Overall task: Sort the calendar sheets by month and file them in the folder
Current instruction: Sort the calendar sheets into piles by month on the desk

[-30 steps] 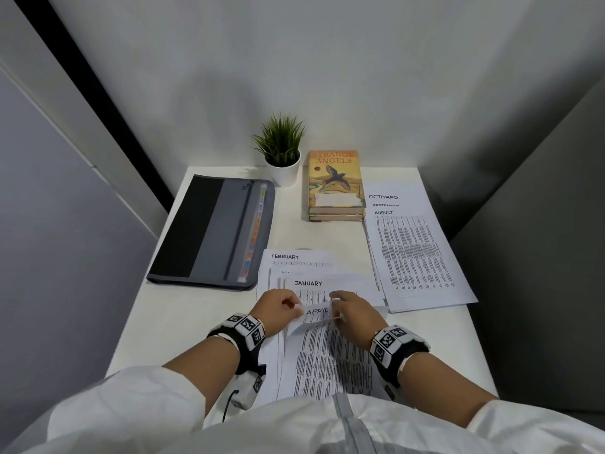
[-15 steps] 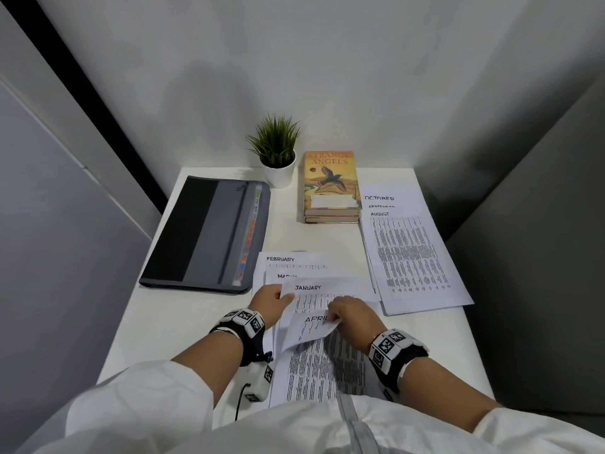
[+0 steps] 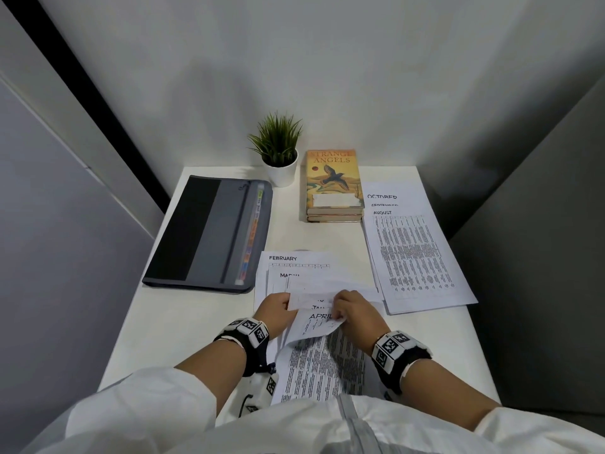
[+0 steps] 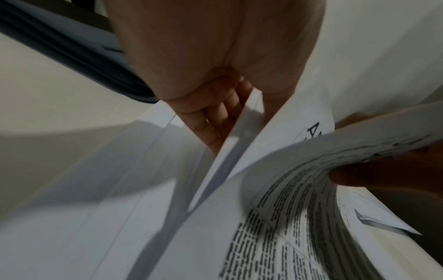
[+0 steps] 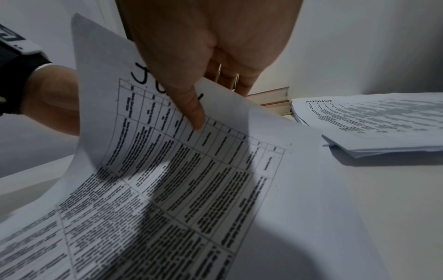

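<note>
- While the desk bears everything in use, the grey folder lies closed at its left side, coloured tabs along one edge, with no sheet filed in it yet.
- A sorted pile of sheets lies at the right side of the desk, fanned so that the headings OCTOBER, a half-hidden one, and AUGUST show. It is unchanged over the last second.
- A stack of books and a small potted plant stand at the back edge, not involved.
- The near pile shows FEBRUARY and part of MARCH. One second ago the JANUARY sheet lay flat and readable on it; now that sheet is raised and bent, its heading mostly hidden.
- The APRIL sheet curls up below it. In the right wrist view a further sheet appears, its heading partly covered by the thumb.
- The left hand pinches the left edge of the lifted sheets.
- The right hand pinches their top, thumb in front and fingers behind.
- Judgement: the person is leafing through unsorted sheets to order them; sorting is partway, filing not begun.
</note>
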